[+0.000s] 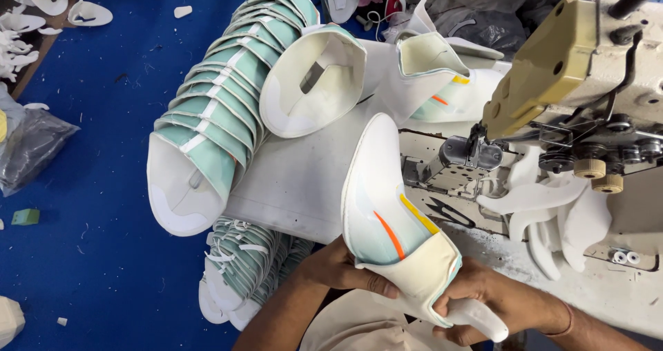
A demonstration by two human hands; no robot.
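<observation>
A white and mint shoe upper (387, 213) with an orange and a yellow stripe and a cream lining stands tilted in front of me. My left hand (342, 268) grips its lower left side. My right hand (476, 299) holds its cream heel end and a white tab at the bottom right. The upper's toe points up toward the sewing machine's needle area (473, 150).
A long nested stack of mint and white uppers (221, 109) lies on the white table (290, 178) to the left. More uppers (242, 268) hang below the edge. A beige sewing machine (573, 68) stands at right, with white cut pieces (552, 213) under it. Blue floor (90, 206) lies to the left.
</observation>
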